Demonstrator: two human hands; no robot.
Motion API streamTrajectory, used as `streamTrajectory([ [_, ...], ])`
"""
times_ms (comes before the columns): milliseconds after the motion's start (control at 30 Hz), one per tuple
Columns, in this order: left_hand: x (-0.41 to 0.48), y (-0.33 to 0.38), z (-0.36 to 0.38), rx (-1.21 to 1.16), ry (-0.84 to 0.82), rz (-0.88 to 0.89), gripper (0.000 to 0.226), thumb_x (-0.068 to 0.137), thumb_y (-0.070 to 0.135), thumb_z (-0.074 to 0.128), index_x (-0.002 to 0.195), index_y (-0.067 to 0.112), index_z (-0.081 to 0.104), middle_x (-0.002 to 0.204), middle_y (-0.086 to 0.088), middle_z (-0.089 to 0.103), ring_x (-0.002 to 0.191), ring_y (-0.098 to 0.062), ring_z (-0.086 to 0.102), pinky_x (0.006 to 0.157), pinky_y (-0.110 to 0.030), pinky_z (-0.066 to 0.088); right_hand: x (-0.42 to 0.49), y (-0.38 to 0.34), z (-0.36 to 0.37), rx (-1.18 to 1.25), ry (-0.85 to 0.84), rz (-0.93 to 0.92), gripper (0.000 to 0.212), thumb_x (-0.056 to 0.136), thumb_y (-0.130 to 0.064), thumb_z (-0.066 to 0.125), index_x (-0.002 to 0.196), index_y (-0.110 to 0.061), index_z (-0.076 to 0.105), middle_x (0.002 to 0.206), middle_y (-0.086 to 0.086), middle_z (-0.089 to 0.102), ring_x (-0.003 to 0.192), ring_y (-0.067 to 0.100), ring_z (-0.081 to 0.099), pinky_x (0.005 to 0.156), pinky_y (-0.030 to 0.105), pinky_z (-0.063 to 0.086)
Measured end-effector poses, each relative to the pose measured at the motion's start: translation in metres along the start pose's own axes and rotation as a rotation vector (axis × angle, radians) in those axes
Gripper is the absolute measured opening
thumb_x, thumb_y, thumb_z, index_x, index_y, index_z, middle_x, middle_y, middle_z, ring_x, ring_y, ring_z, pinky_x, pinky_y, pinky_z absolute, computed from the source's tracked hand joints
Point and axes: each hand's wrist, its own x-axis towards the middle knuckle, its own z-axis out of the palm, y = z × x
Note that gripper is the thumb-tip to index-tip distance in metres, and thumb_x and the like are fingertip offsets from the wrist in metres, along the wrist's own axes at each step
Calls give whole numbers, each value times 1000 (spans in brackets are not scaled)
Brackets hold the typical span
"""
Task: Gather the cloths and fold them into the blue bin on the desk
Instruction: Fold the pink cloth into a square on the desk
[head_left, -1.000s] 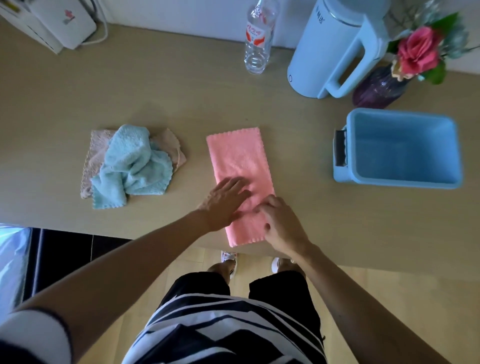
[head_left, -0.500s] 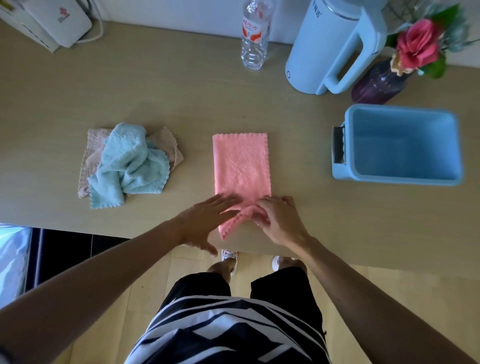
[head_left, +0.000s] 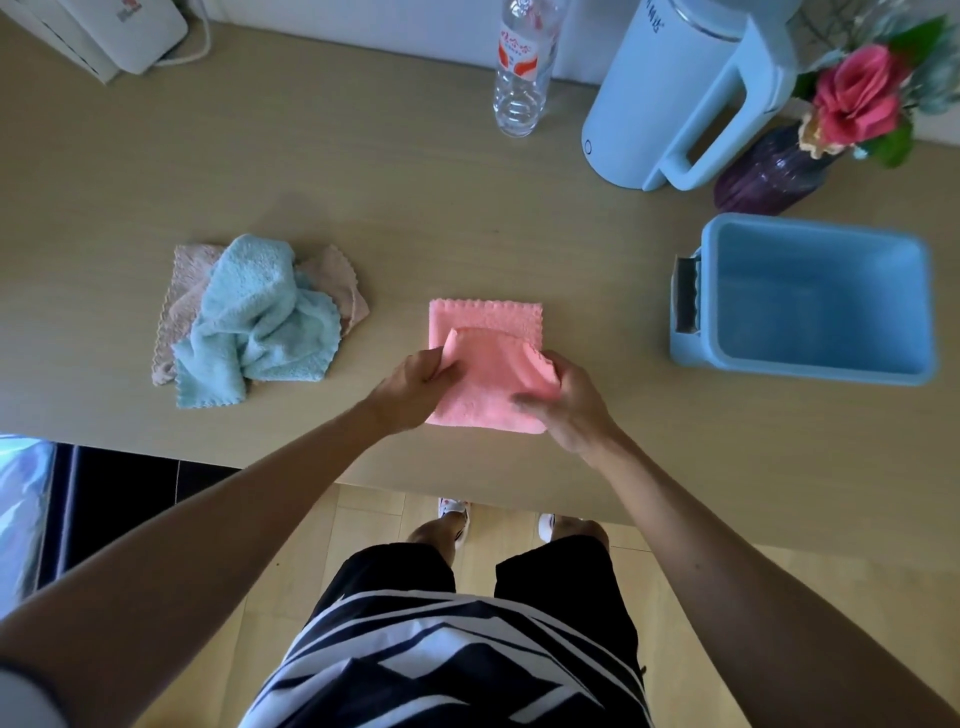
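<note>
1. Folding the pink cloth in half on the desk, close to the near edge and about mid-width, with the near end lifted over toward the far end.
2. Pinching the raised left corner with the left hand, fingers curled onto the fabric, to keep that side square.
3. Gripping the raised right corner with the right hand, likewise clamped on the fabric though somewhat blurred, so as to bring both corners across level.
4. Leaving the far strip flat on the desk as an anchor, probably to land one scalloped edge on the other.
5. Keeping the blue bin open-topped at the right, nothing visible inside, well apart from the pink cloth yet likely within an easy reach for the drop-in.
6. Leaving the crumpled teal cloth heaped on the beige cloth at the left, apart from the pink one, unfolded and awaiting a turn.
7. Working well short of the bottle, kettle and flower vase along the far side.
</note>
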Motion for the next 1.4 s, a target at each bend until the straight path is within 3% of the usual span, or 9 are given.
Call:
streamTrajectory([
  [133,5,-2,-4,-214,11,-59,36,106,29,41,100,3,65,89,-4,62,81,-16,58,76,-36,49,18,2,5,116,184,15,23,86,-17,73,101,-2,65,79,-1,65,60,10,57,56,21,42],
  [233,7,1,-4,-257,30,-89,41,108,29,35,112,-1,63,95,-7,62,87,-18,58,81,-35,48,29,1,9,132,253,24,29,94,-26,67,83,-2,55,69,10,46,57,16,39,49,28,32],
  [367,17,-2,-1,-270,124,-168,45,108,32,32,110,-5,59,93,-7,54,85,-18,51,78,-36,44,41,-3,15,163,246,37,24,89,-26,66,96,-4,59,85,22,64,70,17,54,64,32,42],
  [500,24,-7,-1,-272,161,-155,44,103,44,34,97,7,56,87,-9,54,80,-21,53,70,-40,44,45,-5,17,114,230,72,25,77,-4,58,101,-10,58,81,5,59,66,14,50,54,22,37],
  [733,24,-8,2,-91,290,-29,55,90,23,70,136,15,41,98,5,67,71,-7,66,51,-23,57,45,-3,22,10,369,44,31,82,6,51,111,-6,52,75,-8,49,59,7,44,45,14,35],
  [800,20,-13,6,-66,326,18,61,88,17,70,139,17,37,95,1,67,69,-19,68,52,-35,60,43,0,24,-20,391,53,33,83,8,50,114,-4,49,75,-7,51,59,9,48,42,14,36],
  [967,15,-11,10,437,540,308,65,82,9,62,143,11,39,124,-13,53,108,-26,53,86,-40,51,41,1,36,-209,537,1,61,75,9,56,131,-9,42,106,3,61,100,26,62,82,35,57],
  [1100,25,-17,14,769,274,580,61,98,26,50,155,13,32,164,-12,27,153,-31,19,120,-51,26,28,1,44,-688,573,-256,44,76,-9,67,118,-12,56,114,7,57,104,26,54,88,39,46],
  [1400,38,-25,22,900,87,467,76,97,59,36,157,14,27,166,-14,18,154,-38,13,122,-63,10,15,24,60,-843,397,-232,25,81,-20,70,104,-16,60,109,2,58,97,25,55,81,36,41],
])
